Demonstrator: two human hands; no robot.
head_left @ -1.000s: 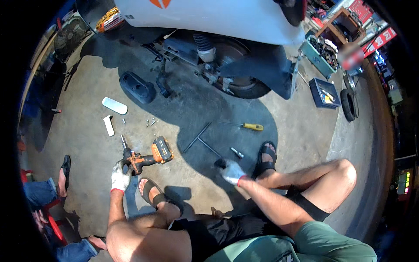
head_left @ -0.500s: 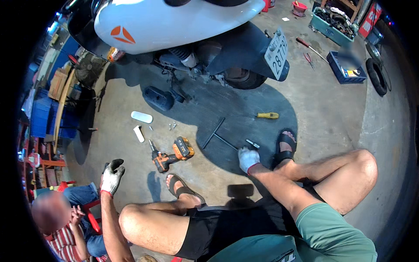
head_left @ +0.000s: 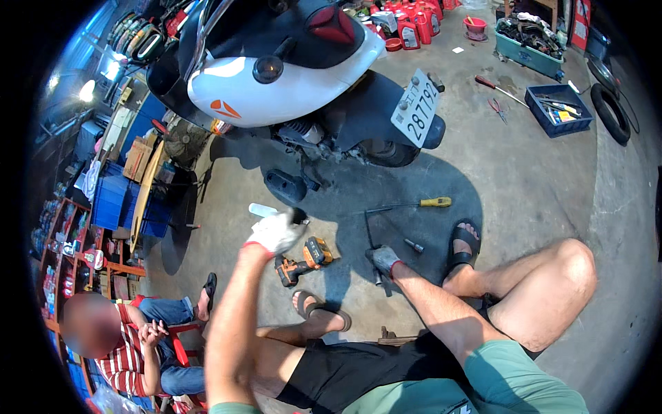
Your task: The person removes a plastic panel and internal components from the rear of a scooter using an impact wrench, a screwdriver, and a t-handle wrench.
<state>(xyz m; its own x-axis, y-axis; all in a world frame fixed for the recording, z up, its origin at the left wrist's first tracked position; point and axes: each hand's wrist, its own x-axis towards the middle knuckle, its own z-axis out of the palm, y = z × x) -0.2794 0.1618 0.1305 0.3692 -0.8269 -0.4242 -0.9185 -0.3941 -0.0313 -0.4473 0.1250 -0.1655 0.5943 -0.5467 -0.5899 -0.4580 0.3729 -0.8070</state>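
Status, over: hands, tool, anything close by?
Right hand closed on T-handle wrench. Left hand raised near cordless driver, grip unclear. Loose socket and yellow-handled screwdriver on floor close by.

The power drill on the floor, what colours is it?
The power drill is orange and black; it shows best in the head view.

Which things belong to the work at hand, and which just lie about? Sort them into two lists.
Likely in the work: T-handle wrench, held in the right hand; orange power driver near the left hand; socket; yellow-handled screwdriver; white scooter.

Probably just lying about: tyre; blue crate; green tub.
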